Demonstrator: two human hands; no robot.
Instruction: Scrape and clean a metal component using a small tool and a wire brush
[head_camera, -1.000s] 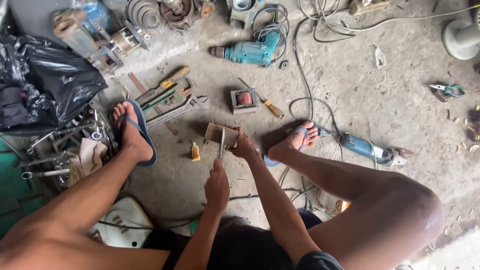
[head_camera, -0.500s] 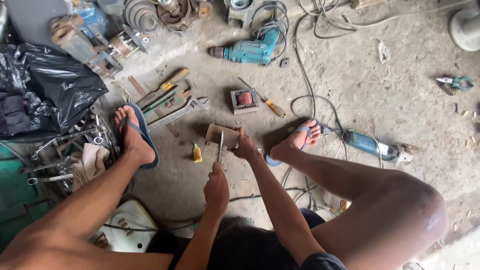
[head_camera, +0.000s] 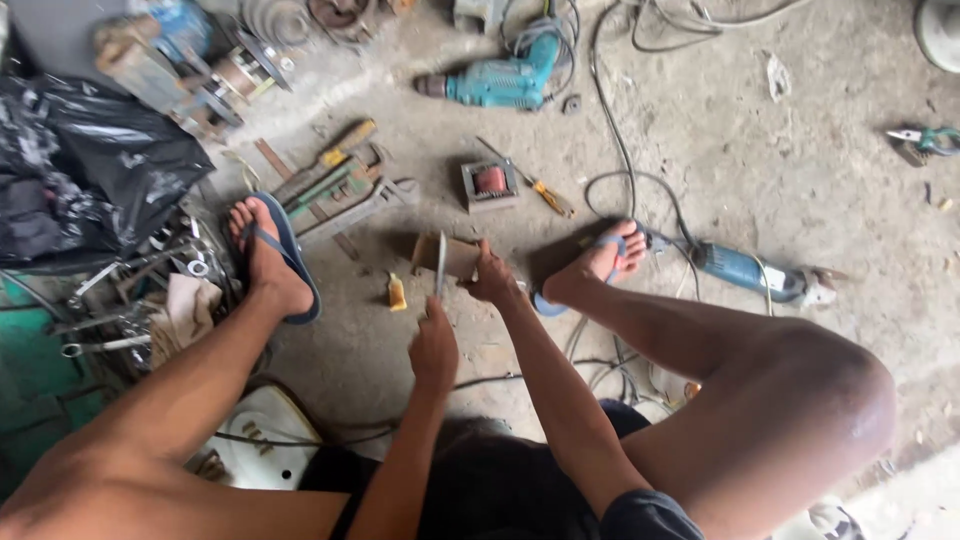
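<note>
Looking down from the head camera, a person sits on a dusty concrete floor (head_camera: 800, 180) with knees raised and both feet in blue sandals. The left hand (head_camera: 434, 352) is closed around the lower end of a thin flat metal tool (head_camera: 441, 265), which stands nearly upright with its far end against a small brown block (head_camera: 452, 254) on the floor between the feet. The right hand (head_camera: 492, 280) is curled on the block's right side, fingers wrapped on its edge, steadying it. A small yellow piece (head_camera: 397, 293) lies just left of the block. Beyond it sit a small square transformer with a red core (head_camera: 489, 184) and a yellow-handled screwdriver (head_camera: 545, 193). A teal power drill (head_camera: 503, 80) lies farther off. A blue angle grinder (head_camera: 752, 272) rests beside the right foot. Wrenches and hand tools (head_camera: 335, 185) lie near the left foot, beside a black plastic bag (head_camera: 100, 170).
</note>
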